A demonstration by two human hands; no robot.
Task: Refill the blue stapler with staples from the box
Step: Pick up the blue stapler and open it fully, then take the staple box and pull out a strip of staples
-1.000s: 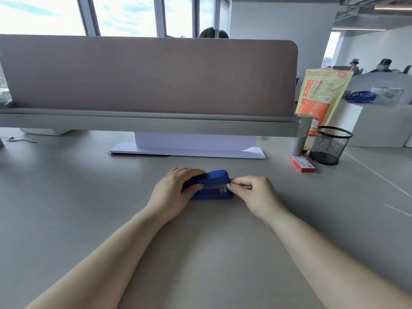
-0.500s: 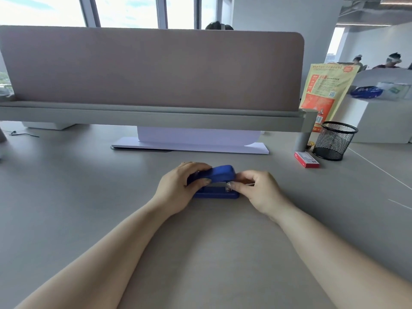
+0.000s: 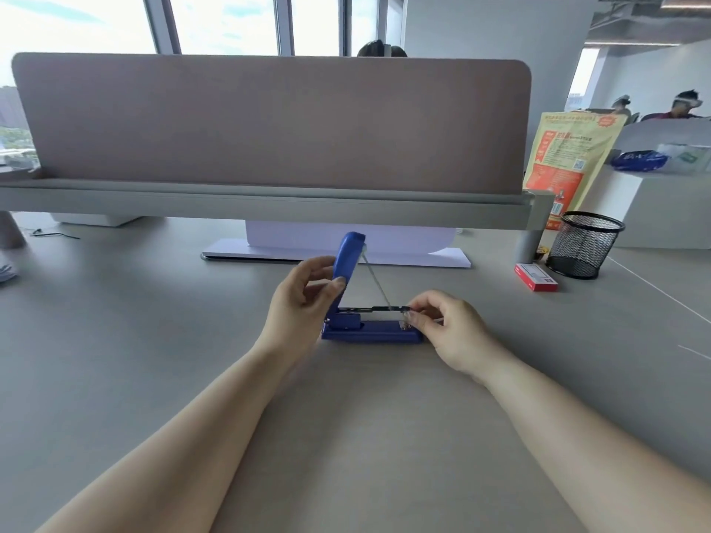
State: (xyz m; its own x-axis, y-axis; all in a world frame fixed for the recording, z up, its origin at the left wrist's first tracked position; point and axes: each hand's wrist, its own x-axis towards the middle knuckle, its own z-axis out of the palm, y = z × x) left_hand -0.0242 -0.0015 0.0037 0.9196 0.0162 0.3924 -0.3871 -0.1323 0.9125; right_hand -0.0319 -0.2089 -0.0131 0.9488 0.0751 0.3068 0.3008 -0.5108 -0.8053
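Observation:
The blue stapler (image 3: 369, 334) rests on the grey desk in front of me, its lid (image 3: 347, 257) swung up nearly vertical. The metal staple channel lies exposed and level, with a thin spring rod running from the lid down to it. My left hand (image 3: 304, 302) grips the raised lid. My right hand (image 3: 446, 325) pinches the front end of the metal channel. The red and white staple box (image 3: 536, 277) lies shut on the desk to the right, well apart from both hands.
A black mesh pen cup (image 3: 584, 250) stands behind the staple box. A yellow and orange bag (image 3: 565, 163) leans at the back right. A brown divider panel (image 3: 269, 125) with a grey shelf spans the desk's far side above a white stand (image 3: 334, 251). People sit in the background.
The stapler's lid, shut a second ago, has been swung up by my left hand. My right hand stayed at the front end, holding the metal channel.

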